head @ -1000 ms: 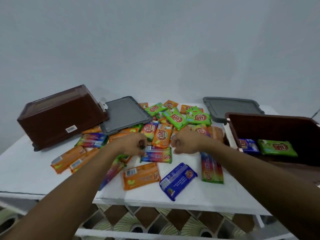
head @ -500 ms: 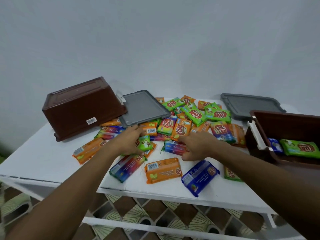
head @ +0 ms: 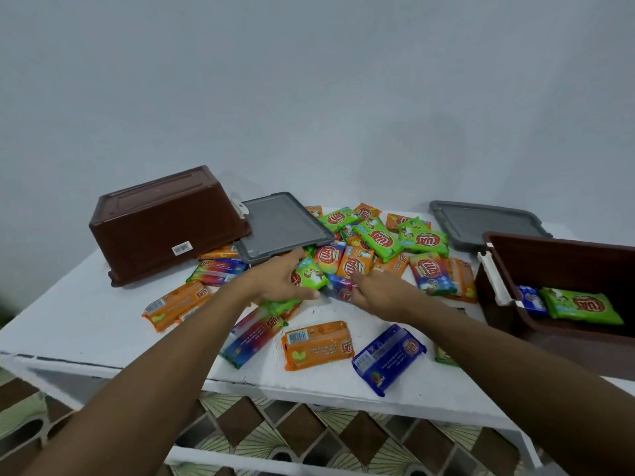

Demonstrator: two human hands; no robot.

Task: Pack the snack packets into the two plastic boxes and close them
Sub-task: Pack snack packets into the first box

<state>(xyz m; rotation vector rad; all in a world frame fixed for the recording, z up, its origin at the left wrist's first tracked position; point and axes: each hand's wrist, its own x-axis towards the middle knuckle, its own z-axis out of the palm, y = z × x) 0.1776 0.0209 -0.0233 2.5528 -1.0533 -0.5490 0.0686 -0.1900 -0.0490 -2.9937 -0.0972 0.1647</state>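
Many snack packets lie across the white table, heaped in a pile at the back. My left hand grips a green packet between fingers and thumb at the pile's front. Beside it, my right hand lies palm down, its fingers touching a blue-and-red packet. One brown box stands open at the right, holding a green packet and a blue one. The other brown box lies upside down at the left.
Two grey lids lie on the table, one propped against the upturned box and over some packets, the other behind the open box. An orange packet, a blue packet and a multicoloured packet lie near the front edge. A wall stands close behind.
My left hand has taken hold of a green packet and raised it slightly. My right hand has slid onto the blue-and-red packet. The view has shifted left.
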